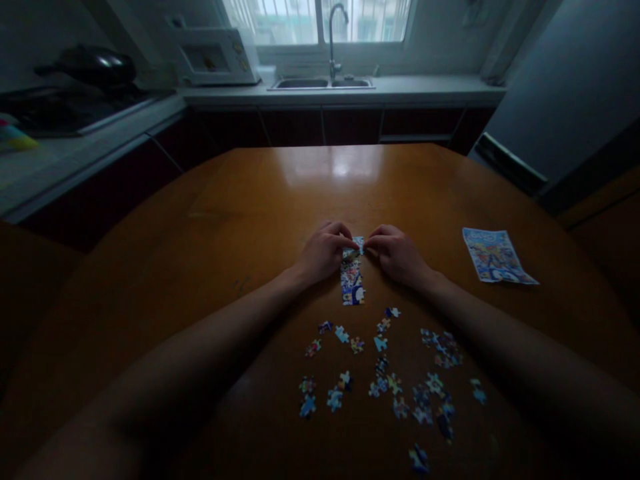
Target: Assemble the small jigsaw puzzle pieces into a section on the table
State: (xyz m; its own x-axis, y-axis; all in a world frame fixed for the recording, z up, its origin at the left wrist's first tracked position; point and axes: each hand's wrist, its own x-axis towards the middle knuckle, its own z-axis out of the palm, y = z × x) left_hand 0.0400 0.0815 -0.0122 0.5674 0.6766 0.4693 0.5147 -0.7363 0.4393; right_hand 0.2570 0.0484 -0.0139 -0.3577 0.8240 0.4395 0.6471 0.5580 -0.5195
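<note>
Keeping the partly joined jigsaw strip (351, 275) flat under the left hand (324, 253) should help its seams meet cleanly. The left fingers hold its far end; the right hand's (397, 255) fingertips sit narrow at its right edge, whether gripping a piece I cannot tell. Picture side up, its long axis runs from the fingertips toward the wearer.

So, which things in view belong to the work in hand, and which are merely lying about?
Belonging:
joined jigsaw strip, at the left hand and right hand
loose jigsaw pieces
printed picture sheet, probably for reference

Just around:
white microwave oven
dark pan
double-bowl sink
faucet
</note>
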